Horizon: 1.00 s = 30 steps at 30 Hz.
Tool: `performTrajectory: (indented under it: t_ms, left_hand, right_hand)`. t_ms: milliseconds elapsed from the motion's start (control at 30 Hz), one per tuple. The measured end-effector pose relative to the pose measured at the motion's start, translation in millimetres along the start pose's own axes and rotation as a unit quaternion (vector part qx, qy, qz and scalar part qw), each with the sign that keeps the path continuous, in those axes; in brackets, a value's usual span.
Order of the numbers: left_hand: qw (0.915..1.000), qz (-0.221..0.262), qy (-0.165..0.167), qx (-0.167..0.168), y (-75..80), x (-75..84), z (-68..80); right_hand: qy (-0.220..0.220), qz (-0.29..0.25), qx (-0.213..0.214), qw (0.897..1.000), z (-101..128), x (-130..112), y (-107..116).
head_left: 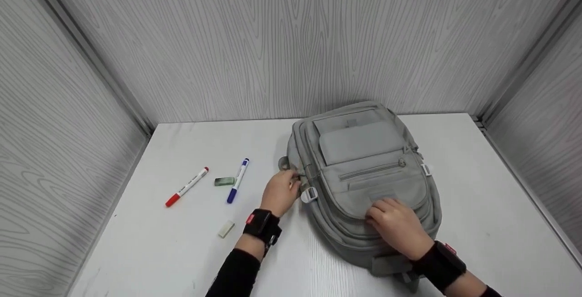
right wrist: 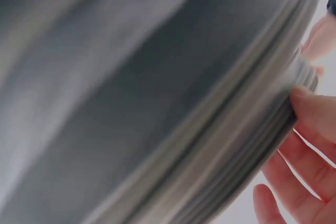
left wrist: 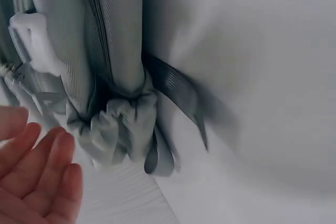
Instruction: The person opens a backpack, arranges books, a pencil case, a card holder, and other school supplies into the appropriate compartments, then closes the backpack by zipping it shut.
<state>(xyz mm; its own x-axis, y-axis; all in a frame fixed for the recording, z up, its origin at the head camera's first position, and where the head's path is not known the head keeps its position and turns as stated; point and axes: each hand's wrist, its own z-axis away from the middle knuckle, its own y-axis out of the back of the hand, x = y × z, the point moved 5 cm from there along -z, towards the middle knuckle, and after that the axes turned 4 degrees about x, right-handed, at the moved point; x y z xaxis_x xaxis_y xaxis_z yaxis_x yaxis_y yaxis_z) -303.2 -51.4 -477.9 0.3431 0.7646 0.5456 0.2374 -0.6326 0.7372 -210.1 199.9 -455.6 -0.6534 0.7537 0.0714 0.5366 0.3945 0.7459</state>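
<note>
A grey backpack [head_left: 363, 183] lies front side up on the white table, slightly turned. My left hand [head_left: 281, 192] is at its left side, close to a white buckle [head_left: 309, 194]. In the left wrist view, the loosely bent fingers [left wrist: 44, 166] hold nothing and lie near the gathered side pocket [left wrist: 123, 129]. My right hand [head_left: 395, 224] is at the lower edge of the front pocket. The right wrist view has its thumb on the layered fabric edge [right wrist: 252, 145] and the other fingers behind, pinching it.
To the left lie a red marker [head_left: 187, 187], a blue marker [head_left: 238, 181], a small green block [head_left: 224, 181] and a pale eraser-like block [head_left: 226, 229]. Grey wood-grain panels [head_left: 291, 42] stand behind the table and on both sides. A dark strap [left wrist: 176, 87] sticks out from the backpack's side.
</note>
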Motion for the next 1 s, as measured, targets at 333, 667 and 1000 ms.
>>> performTrajectory:
  t_ms: [333, 667, 1000]
  left_hand:
    - [0.9841, -0.106, 0.132, -0.054, 72.0, -88.0, 77.2]
    - [0.9494, -0.143, 0.21, -0.185, 77.1, -122.8, 119.7]
    - [0.956, -0.158, 0.206, -0.137, 69.1, -123.1, 117.2]
  right_hand:
    - [-0.036, 0.044, -0.022, 0.998, 20, 37, 21]
    - [-0.062, 0.041, -0.027, 0.997, 30, 60, 29]
    - [-0.062, 0.024, -0.013, 0.998, 26, 67, 35]
